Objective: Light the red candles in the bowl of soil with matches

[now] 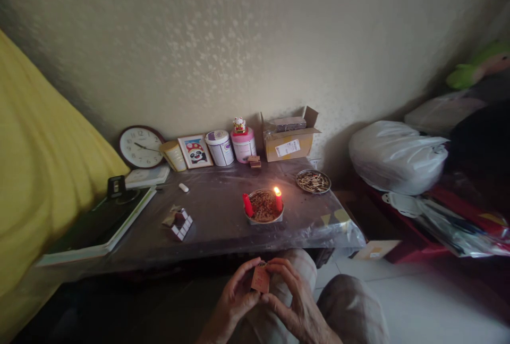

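Above my lap, my left hand and my right hand hold a small pinkish-orange matchbox between them. Fingers of both hands press on its edges, and what lies behind it is hidden. On the table beyond, a round dish of brown grains carries two red candles. The right candle burns with a small flame; no flame shows on the left candle. Behind it to the right, a metal plate holds many matchsticks.
A plastic-covered table stands before my knees. Small white-sided boxes, a white cylinder and a large book lie left. Along the wall are a clock, tins and an open carton. White bags sit right.
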Demonstrator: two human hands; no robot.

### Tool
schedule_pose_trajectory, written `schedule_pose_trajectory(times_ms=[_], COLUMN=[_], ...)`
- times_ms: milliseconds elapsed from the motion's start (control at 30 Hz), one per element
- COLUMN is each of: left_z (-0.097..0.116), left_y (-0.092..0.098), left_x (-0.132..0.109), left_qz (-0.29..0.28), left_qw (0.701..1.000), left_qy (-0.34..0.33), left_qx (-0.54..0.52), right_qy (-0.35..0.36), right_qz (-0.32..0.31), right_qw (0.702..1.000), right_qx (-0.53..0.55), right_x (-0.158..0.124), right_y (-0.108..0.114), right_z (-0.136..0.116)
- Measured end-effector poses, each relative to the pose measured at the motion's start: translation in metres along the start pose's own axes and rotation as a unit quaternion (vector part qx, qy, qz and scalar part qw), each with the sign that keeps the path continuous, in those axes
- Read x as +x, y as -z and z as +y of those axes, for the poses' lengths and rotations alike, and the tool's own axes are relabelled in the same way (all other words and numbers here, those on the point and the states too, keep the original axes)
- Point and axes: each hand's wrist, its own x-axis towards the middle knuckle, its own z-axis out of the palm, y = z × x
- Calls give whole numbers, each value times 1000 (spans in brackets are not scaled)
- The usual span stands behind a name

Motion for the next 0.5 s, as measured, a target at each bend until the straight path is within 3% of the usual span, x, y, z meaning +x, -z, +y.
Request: schedule_pose_trajectory(times_ms=[500], left_z=[3], left_y=[-3], left_x=[0], left_qz=[12], left_qw=[1000], left_qy=[-5], left_qx=[23], right_qy=[7], right_qz=[8], right_qw=[1000], right_qx=[10], right_x=[-2], right_y=[-1], right_z=[4])
